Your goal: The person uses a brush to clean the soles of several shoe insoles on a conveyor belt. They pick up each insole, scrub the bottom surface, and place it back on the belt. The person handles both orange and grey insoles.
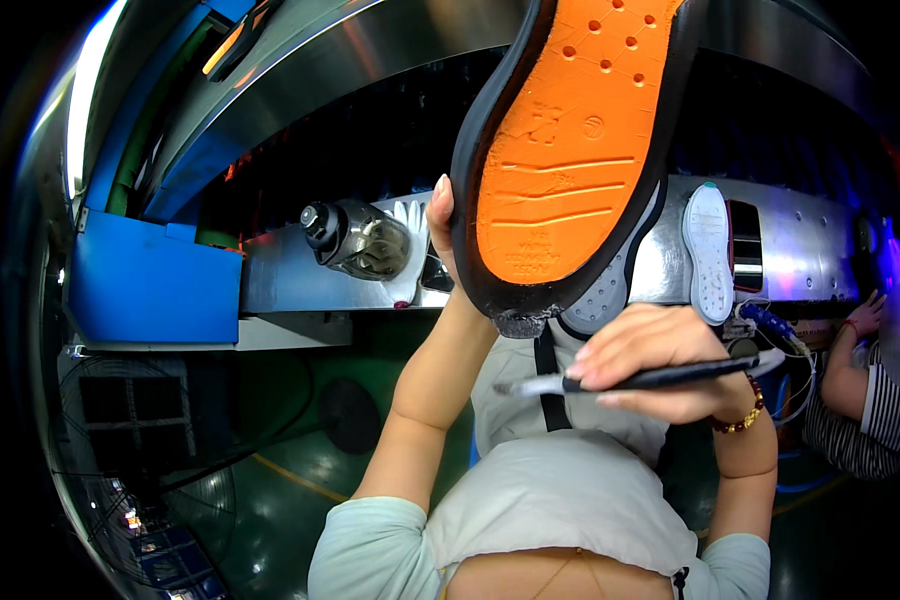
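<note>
A large shoe sole [560, 200], orange in the middle with a black rim, is raised close in front of me. My left hand [442, 225] grips it by its left edge; most of its fingers are hidden behind the sole. Slightly below the sole's near end, my right hand [660, 360] is closed around a slim black-handled brush [670, 374]. The brush's pale tip points left and is apart from the sole. A rough, shiny patch shows on the sole's near rim. Behind it, a grey dotted sole [598, 300] is partly hidden.
On the metal bench [280, 285] stand a dark clear bottle [365, 240], a white glove [410, 235] and a phone-like dark object [436, 275]. A white sole [708, 255] lies to the right beside a dark flat case [745, 245]. Another person's arm [848, 360] is at far right.
</note>
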A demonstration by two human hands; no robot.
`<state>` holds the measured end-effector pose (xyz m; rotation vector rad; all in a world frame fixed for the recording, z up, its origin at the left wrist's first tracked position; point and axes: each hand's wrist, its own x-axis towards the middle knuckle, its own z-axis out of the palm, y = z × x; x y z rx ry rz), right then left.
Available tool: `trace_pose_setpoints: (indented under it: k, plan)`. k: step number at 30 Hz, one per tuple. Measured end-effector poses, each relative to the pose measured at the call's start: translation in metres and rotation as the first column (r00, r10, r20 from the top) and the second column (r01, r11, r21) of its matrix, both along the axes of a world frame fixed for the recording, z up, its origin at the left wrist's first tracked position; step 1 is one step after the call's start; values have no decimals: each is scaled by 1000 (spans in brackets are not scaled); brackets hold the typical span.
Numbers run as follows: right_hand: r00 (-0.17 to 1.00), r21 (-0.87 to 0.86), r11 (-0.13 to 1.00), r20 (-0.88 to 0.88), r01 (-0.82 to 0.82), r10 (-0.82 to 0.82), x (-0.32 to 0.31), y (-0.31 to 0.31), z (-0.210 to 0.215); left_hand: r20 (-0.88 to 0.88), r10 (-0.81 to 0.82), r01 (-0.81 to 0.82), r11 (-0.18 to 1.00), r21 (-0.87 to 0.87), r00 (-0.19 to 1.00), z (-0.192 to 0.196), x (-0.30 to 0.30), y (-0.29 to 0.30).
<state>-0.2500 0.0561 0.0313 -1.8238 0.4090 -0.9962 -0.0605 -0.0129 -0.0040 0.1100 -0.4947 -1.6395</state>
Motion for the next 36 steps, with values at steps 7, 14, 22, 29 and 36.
trace_pose_setpoints:
  k: [7,14,22,29,36]
  plan:
    - [993,153,982,23,112,-117,-10,-20,3,10,-295,291,947,139,955,18,-7,0]
    - [988,-7,999,-152,-32,30,-26,-31,13,141,-602,493,748,444,786,31,-12,0]
    - [948,59,982,-256,-177,187,-38,-37,5,305,-717,440,649,621,627,36,-8,17]
    - [925,4,974,-312,-228,218,-50,-38,9,300,-701,424,658,622,647,20,13,20]
    - [810,80,979,-552,-186,199,-61,-35,14,287,-685,417,667,617,670,7,28,25]
